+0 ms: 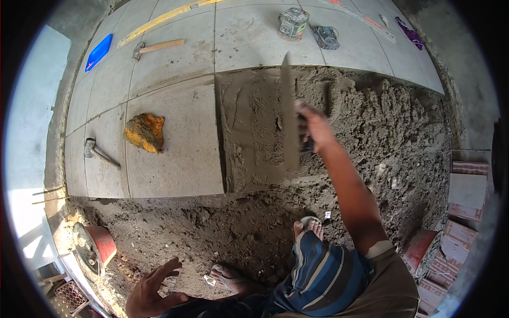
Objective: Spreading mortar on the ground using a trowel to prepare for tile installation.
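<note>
My right hand point(317, 126) grips a flat steel trowel point(289, 119) by its handle, with the long blade edge-on to view and slightly blurred. The blade stands over a smoothed patch of wet mortar point(252, 114), close to the cut edge of the laid grey floor tiles point(185, 111). To the right of my hand the mortar point(392, 127) is rough and lumpy. Down at the lower left, my left hand point(155, 291) hangs near my knee, fingers spread and holding nothing.
On the tiles lie an orange, dirt-caked sponge point(144, 132), a mallet point(101, 152), a wooden-handled hammer point(158, 47), a blue tray point(99, 52), a yellow straightedge point(159, 20) and a laser level point(293, 24). Red buckets point(105, 244) stand at both sides; tile boxes point(458, 238) line the right wall.
</note>
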Available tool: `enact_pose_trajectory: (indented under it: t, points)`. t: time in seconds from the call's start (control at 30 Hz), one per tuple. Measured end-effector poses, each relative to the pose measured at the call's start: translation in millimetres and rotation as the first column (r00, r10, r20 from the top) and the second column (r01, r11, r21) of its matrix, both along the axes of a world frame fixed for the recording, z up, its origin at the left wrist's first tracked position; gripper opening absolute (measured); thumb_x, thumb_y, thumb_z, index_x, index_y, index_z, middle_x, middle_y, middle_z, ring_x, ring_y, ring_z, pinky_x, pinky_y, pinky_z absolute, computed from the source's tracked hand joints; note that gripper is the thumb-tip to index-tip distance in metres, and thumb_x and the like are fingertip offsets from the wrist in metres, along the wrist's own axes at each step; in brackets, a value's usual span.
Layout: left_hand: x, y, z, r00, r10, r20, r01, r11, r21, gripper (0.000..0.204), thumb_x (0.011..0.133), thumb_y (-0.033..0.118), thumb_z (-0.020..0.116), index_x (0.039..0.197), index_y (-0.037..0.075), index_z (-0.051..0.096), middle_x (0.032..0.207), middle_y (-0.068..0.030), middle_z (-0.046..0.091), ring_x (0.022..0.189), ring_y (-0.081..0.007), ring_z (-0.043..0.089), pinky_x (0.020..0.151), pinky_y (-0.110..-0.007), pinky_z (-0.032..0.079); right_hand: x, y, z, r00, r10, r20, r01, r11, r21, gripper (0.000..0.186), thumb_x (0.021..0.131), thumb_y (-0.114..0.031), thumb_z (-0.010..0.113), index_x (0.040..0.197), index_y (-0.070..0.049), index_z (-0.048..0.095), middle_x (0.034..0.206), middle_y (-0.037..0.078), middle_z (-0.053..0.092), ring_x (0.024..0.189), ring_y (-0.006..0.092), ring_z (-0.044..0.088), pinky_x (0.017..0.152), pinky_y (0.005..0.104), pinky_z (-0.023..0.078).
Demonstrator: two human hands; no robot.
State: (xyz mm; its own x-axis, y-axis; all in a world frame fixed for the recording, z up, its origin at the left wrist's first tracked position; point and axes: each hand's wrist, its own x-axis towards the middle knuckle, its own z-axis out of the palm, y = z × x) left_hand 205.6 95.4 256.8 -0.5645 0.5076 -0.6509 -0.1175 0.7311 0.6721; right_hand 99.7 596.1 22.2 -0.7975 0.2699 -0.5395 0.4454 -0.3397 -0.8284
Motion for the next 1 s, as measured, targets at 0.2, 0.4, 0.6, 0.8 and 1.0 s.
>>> enact_pose_trajectory:
  t: [0.2, 0.4, 0.6, 0.8, 1.0]
  points:
    - [6.3, 1.0, -3.4, 0.999, -0.011, -0.044, 0.01, 1.0, -0.012, 0.084, 0.085, 0.029, 0.084, 0.151, -0.004, 0.044, 0.143, -0.0247, 0.058, 0.13, -0.0349, 0.06, 0.106, -0.045, 0.05, -11.4, -12.9, 14.2, 0.995, 0.036, -0.095, -0.038, 0.999, -0.024, 0.072, 0.089, -0.061, 0.074, 0.135, -0.007, 0.063, 0.062, -0.006, 0.051, 0.048, 0.0079, 0.048, 0.044, 0.0291, 0.044]
    - [-2.2, 5.6, -10.0, 0.996, -0.066, -0.058, 0.07, 0.996, 0.059, 0.088, 0.08, 0.026, 0.09, 0.148, -0.008, 0.045, 0.135, -0.0277, 0.062, 0.123, -0.0382, 0.065, 0.101, -0.046, 0.054, -3.9, -18.5, -10.9, 0.977, -0.056, 0.208, 0.008, 0.974, 0.227, 0.034, 0.097, -0.045, 0.072, 0.096, -0.012, 0.064, 0.062, -0.008, 0.051, 0.042, 0.0033, 0.041, 0.035, 0.0228, 0.035]
    - [4.3, 0.4, 2.2, 0.989, -0.062, -0.131, 0.063, 0.998, 0.004, 0.089, 0.079, 0.037, 0.089, 0.148, -0.002, 0.048, 0.132, -0.0283, 0.065, 0.118, -0.0376, 0.069, 0.092, -0.043, 0.058, -14.6, -23.0, 16.1, 1.0, -0.004, -0.01, 0.004, 1.0, 0.009, 0.042, 0.097, -0.046, 0.071, 0.104, -0.004, 0.068, 0.06, -0.003, 0.046, 0.048, 0.0104, 0.041, 0.046, 0.0308, 0.042]
    - [8.1, -0.6, -2.9, 0.979, -0.054, -0.196, 0.044, 0.998, -0.053, 0.089, 0.078, 0.036, 0.09, 0.148, -0.001, 0.049, 0.132, -0.0264, 0.066, 0.117, -0.0359, 0.069, 0.094, -0.042, 0.057, -13.5, -17.2, 12.9, 0.997, 0.05, -0.062, -0.054, 0.997, -0.056, 0.064, 0.094, -0.052, 0.073, 0.132, -0.002, 0.061, 0.07, -0.002, 0.05, 0.05, 0.0096, 0.042, 0.046, 0.0281, 0.04]
    - [7.3, -4.2, -12.9, 0.986, -0.047, -0.158, 0.04, 0.998, -0.049, 0.089, 0.078, 0.038, 0.09, 0.146, -0.002, 0.05, 0.132, -0.0257, 0.066, 0.117, -0.0363, 0.069, 0.096, -0.042, 0.056, -17.3, -8.4, -10.3, 0.986, 0.017, 0.166, -0.058, 0.968, 0.244, 0.065, 0.093, -0.052, 0.074, 0.13, 0.0, 0.062, 0.074, -0.001, 0.053, 0.05, 0.0096, 0.044, 0.044, 0.0286, 0.041]
